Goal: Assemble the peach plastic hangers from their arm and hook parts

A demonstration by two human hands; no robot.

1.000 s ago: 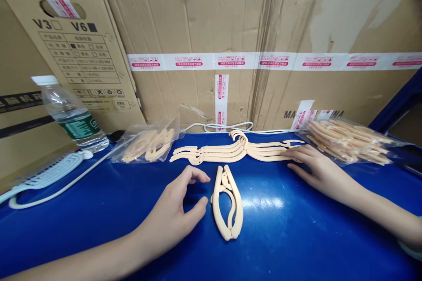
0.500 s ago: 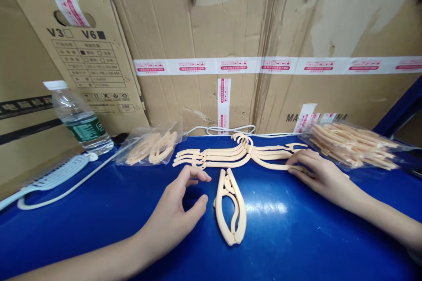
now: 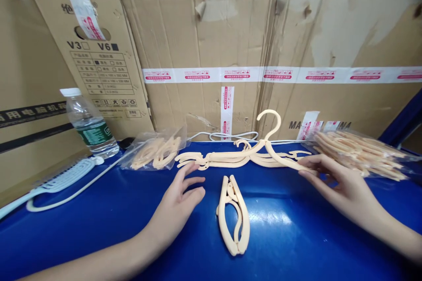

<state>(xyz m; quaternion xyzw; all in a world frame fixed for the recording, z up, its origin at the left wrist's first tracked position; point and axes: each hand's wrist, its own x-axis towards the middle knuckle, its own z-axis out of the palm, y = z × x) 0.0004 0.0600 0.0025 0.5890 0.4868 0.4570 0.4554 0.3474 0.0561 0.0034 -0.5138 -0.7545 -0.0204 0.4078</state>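
Observation:
My right hand (image 3: 332,180) pinches the right arm of an unfolded cream plastic hanger (image 3: 238,155), which is lifted and tilted so its hook rises above the others. Beneath it, more unfolded hangers (image 3: 227,164) lie stacked on the blue table. Beside the left end of the stack is my left hand (image 3: 186,193), thumb and fingers apart with nothing between them; whether a fingertip touches the hanger ends I cannot tell. In front of the stack, between both hands, a folded hanger (image 3: 233,215) lies flat with its tips pointing away from me.
Clear bags of folded hangers lie at the back left (image 3: 156,151) and back right (image 3: 359,151). A water bottle (image 3: 90,125) and a pale blue hairbrush (image 3: 70,175) stand and lie at left. White cable (image 3: 227,135) runs along the cardboard (image 3: 201,109) behind the table (image 3: 132,228).
The right hand has raised one hanger off the stack, its hook now standing higher. My left hand has shifted slightly left relative to the folded hanger. The camera view has tilted up a little.

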